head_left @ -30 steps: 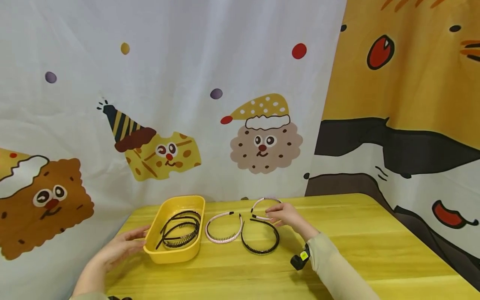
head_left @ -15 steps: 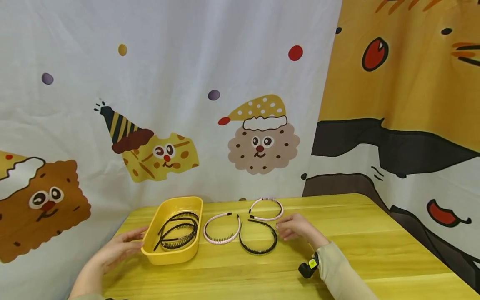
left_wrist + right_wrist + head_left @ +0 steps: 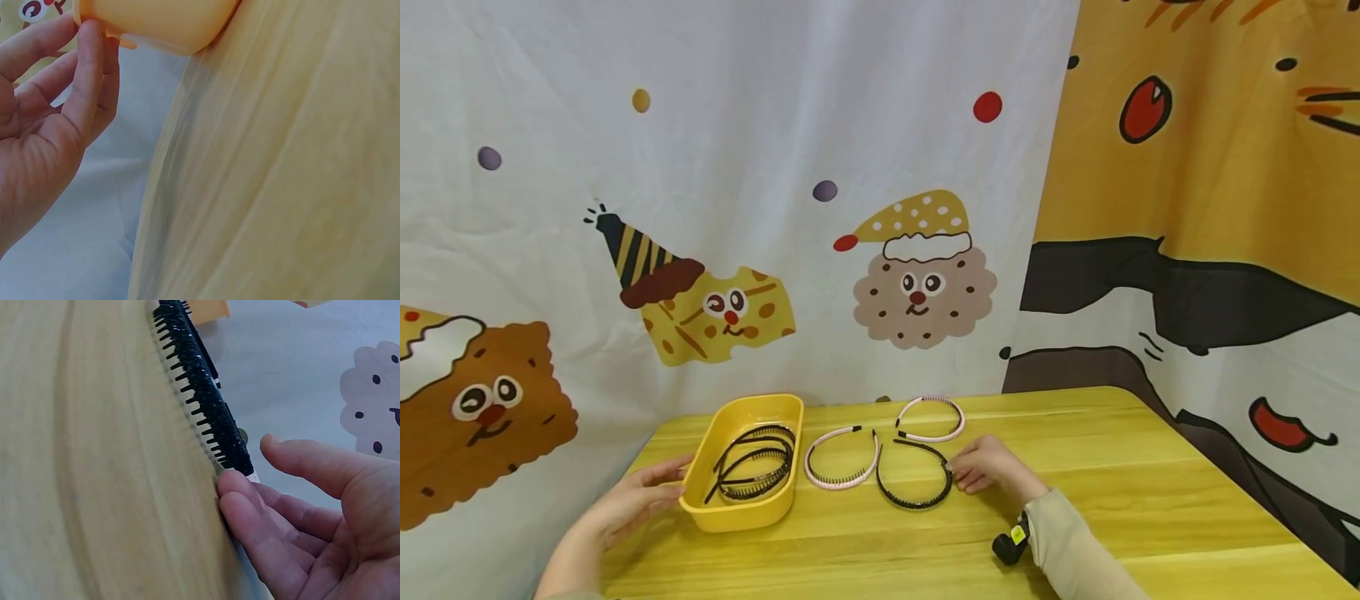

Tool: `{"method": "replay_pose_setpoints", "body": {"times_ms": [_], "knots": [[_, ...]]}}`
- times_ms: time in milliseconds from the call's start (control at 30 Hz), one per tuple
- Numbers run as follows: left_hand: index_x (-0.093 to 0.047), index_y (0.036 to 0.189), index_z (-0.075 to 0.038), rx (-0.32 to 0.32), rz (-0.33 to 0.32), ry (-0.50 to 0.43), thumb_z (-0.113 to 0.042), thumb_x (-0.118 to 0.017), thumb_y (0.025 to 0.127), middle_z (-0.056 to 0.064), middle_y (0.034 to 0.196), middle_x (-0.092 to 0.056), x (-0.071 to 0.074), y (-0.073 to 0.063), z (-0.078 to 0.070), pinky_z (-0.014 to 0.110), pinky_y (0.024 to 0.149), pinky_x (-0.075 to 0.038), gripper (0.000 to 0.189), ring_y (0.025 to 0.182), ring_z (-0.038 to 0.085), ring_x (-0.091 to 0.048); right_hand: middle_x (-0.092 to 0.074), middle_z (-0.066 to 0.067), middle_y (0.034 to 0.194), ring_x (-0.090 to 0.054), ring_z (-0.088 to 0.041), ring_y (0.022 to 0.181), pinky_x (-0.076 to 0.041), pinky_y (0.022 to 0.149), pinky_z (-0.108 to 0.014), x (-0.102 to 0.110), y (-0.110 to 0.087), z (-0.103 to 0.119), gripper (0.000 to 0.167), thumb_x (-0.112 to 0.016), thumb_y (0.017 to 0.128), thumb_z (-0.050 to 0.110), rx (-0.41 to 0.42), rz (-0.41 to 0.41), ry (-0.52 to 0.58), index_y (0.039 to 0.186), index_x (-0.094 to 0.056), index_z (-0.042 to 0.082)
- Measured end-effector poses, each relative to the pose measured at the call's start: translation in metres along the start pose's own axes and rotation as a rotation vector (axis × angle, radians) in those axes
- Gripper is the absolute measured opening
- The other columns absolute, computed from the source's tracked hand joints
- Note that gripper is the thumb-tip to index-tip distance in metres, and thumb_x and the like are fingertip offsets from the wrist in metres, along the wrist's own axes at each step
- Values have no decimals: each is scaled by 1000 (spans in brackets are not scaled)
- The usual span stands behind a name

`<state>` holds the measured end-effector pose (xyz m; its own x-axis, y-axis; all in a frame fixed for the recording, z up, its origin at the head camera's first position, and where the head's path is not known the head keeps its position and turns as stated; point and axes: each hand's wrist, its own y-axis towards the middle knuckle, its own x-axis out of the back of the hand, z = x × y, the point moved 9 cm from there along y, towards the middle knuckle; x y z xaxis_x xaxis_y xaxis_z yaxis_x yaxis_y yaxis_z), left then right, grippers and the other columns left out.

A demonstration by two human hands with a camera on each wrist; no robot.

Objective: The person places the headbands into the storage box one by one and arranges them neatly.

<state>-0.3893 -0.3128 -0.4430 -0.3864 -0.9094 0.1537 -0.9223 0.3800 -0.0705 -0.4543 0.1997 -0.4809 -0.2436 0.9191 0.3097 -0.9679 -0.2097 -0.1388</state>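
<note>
Right hand (image 3: 992,468) spread, empty, three o'clock of black headband (image 3: 205,390); we should pinch squarely. Left hand (image 3: 631,502) loosely touches tray (image 3: 742,518).

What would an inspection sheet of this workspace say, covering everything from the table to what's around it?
Surface: yellow wood-grain table.
Job's things: yellow tray holding overlapping black headbands, exact count unclear; on the table, a black headband and two pink headbands, one of them farther back.
Clutter: nothing seen.
Left hand: fingertips touch the tray's side.
Right hand: fingertips at the table's black headband, thumb apart.
Cables: nothing seen.
Surroundings: white backdrop with cartoon food; orange and dark cartoon print at the picture's right.
</note>
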Motion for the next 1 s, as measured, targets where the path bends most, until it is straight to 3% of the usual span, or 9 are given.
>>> {"method": "replay_pose_setpoints", "body": {"times_ms": [300,633,800,1000], "knots": [[-10,147,16,-16,13,-14,-7,-52,100,15,127,-49,-4,0,-3,30,91,-50,68,108,16,-59,-64,-10,62,-62,-17,50,-56,50,-35,0,0,4,18,-75,81,13,23,-66,-134,81,-71,-5],[-15,146,16,-41,34,-23,-6,-51,100,13,127,-52,-2,0,-2,27,91,-49,63,109,14,-59,-62,-9,58,-60,-17,46,-55,48,-34,-5,-3,9,16,-78,78,12,35,-100,-195,76,-72,-3],[-15,147,15,-25,37,-40,-7,-52,100,10,125,-54,-2,1,2,29,92,-49,64,109,16,-59,-60,-9,59,-60,-17,46,-55,47,-35,-4,-4,9,15,-77,77,9,26,-133,-186,76,-70,-3],[-12,148,14,-20,40,-40,-7,-51,100,12,126,-52,0,3,3,30,93,-49,65,110,17,-59,-59,-10,65,-59,-17,49,-55,48,-34,-3,-4,7,17,-73,81,10,12,-117,-81,85,-67,-5]]}}
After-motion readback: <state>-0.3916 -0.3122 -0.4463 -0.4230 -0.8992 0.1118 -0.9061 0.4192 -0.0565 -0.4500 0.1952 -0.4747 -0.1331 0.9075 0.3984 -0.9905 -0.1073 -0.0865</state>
